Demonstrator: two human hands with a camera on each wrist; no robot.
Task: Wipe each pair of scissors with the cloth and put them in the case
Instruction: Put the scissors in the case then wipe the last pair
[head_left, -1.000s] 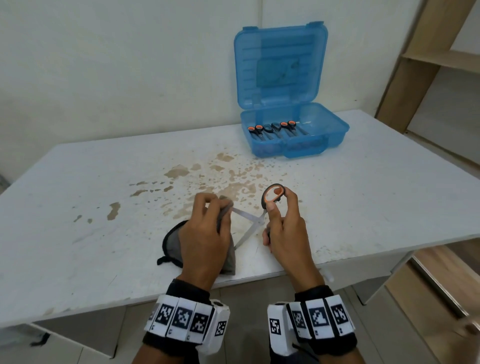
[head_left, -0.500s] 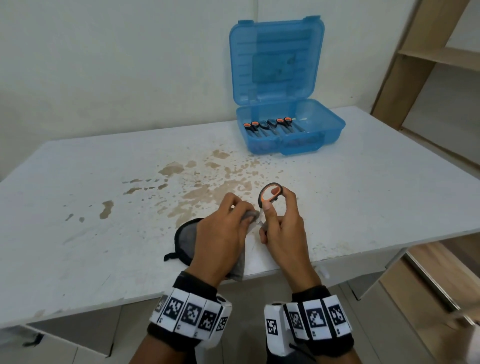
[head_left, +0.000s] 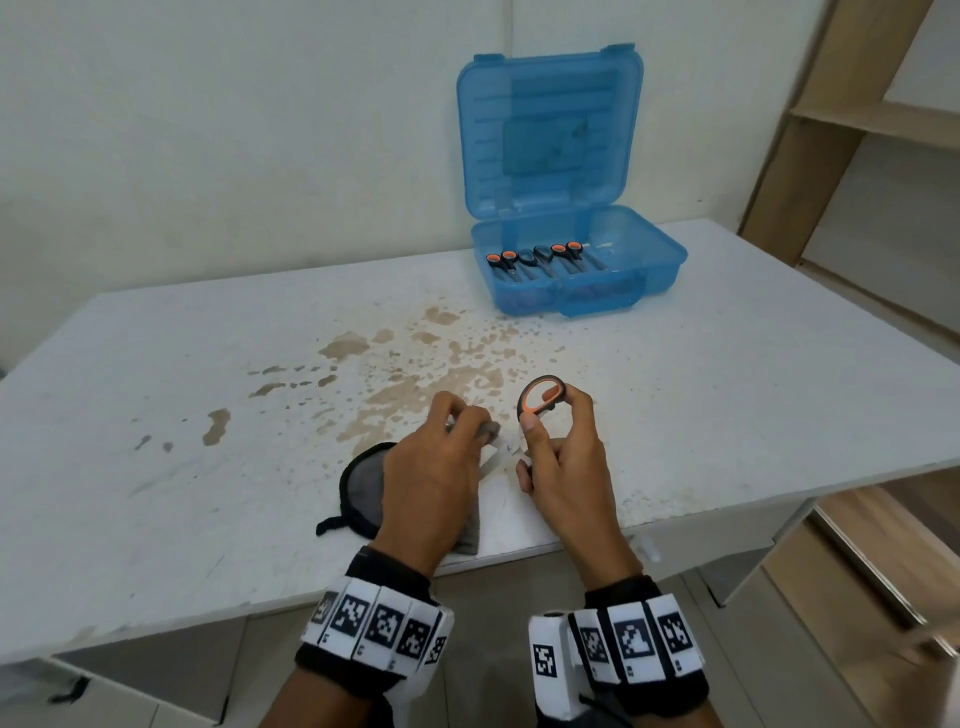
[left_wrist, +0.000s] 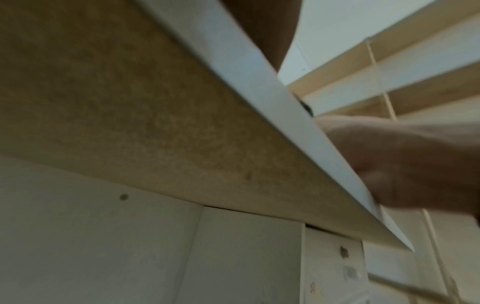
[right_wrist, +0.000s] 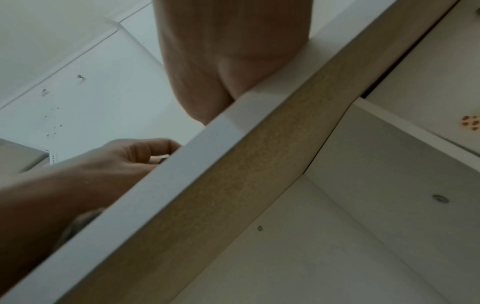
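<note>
Grey cloth is being pinched around the scissors blades by the left hand; right hand is gripping the orange-lined handle, both near the desk front edge. Blue case is sitting open at the far edge, holding other pairs. Risks: blades slicing the cloth or fingers (edges hidden by fabric), or the scissors slipping off the front edge.

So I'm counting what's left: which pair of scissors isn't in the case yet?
The pair gripped by the right hand at the near table edge; the others lie inside the blue case.
</note>
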